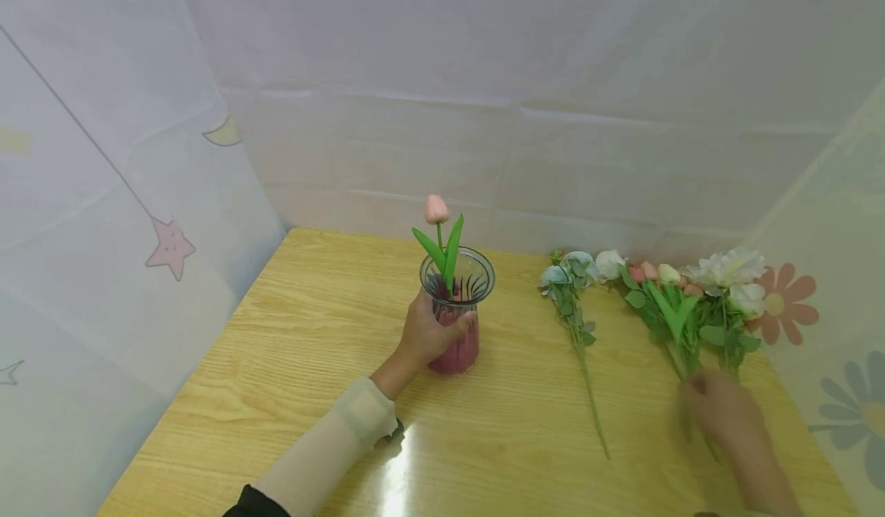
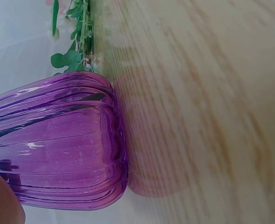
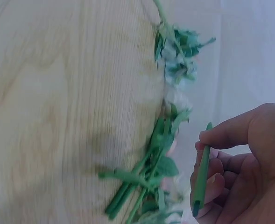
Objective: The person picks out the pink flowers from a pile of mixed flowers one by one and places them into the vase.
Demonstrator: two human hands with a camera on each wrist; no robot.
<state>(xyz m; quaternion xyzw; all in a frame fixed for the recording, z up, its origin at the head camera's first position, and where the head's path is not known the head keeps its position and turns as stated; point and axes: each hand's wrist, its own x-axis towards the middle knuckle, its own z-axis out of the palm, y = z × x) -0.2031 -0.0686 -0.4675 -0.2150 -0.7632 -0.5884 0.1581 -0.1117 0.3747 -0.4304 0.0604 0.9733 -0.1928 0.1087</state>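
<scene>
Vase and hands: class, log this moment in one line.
left hand: grips vase; right hand: pinches stem; tulip: in vase; blue flowers: on table

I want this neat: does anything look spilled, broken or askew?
Nothing stands out: the vase, held by the left hand, stands upright with a pink tulip inside; more flowers lie to its right; no spill or break shows.

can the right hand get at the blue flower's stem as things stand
Probably yes: the blue flower's stem lies along the table with nothing over its lower end, though the right hand pinches a green stem.
</scene>
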